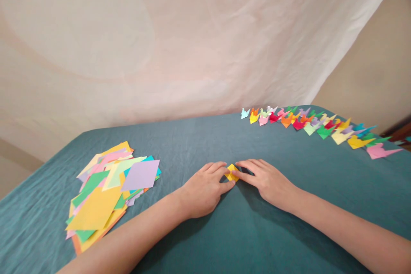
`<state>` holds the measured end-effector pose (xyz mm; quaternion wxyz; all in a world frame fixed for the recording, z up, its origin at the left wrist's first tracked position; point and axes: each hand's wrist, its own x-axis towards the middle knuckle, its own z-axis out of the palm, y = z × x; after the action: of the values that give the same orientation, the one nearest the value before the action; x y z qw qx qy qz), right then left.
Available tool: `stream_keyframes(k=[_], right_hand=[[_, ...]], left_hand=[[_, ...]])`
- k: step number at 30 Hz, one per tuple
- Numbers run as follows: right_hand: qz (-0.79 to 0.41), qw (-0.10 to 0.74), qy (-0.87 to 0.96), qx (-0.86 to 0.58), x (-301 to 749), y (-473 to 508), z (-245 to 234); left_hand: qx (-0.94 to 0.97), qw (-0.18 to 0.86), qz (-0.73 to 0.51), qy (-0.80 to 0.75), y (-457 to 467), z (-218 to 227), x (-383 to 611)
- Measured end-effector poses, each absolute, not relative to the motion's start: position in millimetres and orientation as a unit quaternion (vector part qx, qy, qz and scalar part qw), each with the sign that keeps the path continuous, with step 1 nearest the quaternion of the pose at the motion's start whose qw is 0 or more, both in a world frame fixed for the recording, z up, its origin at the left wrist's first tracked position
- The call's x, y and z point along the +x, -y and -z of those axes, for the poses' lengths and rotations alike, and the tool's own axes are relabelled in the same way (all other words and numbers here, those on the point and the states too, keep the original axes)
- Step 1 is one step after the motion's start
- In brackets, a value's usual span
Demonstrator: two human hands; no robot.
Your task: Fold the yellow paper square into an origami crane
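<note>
A small folded yellow paper (231,171) lies on the teal tablecloth (199,137) near the middle. My left hand (205,186) rests on the cloth with its fingertips pressing the paper's left side, thumb under its lower edge. From the right, my right hand (265,180) presses its fingers down on the same paper. Both hands pinch the paper between them, and most of it is hidden under the fingers.
A loose pile of coloured paper squares (109,188) lies at the left of the table. Several folded paper cranes (308,124) in many colours stand in a row along the far right edge. A pale cloth backdrop (192,43) hangs behind the table.
</note>
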<state>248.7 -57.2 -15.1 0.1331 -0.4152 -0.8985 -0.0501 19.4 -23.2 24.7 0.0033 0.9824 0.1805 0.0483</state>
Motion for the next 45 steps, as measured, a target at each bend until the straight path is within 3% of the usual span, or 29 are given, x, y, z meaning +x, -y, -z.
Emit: stream_keyframes(k=[19, 25, 30, 34, 45], right_hand=[[0.074, 0.066, 0.890, -0.445, 239.5, 54.8, 12.6], [-0.026, 0.110, 0.883, -0.455, 244.3, 43.7, 8.9], [-0.157, 0.215, 0.842, -0.470, 240.1, 17.2, 9.1], [-0.209, 0.228, 0.815, -0.490, 232.8, -4.3, 15.2], [-0.085, 0.234, 0.862, -0.441, 234.3, 3.7, 25.5]], left_hand=[[0.984, -0.014, -0.086, -0.154, 17.9, -14.0, 21.5], [0.982, -0.017, -0.120, -0.147, 14.1, -5.6, 22.0], [0.978, -0.036, -0.130, -0.161, 10.6, -1.2, 20.5], [0.970, -0.059, -0.137, -0.190, 7.8, -0.6, 19.8], [0.961, -0.049, -0.119, -0.246, 7.3, 4.4, 18.4]])
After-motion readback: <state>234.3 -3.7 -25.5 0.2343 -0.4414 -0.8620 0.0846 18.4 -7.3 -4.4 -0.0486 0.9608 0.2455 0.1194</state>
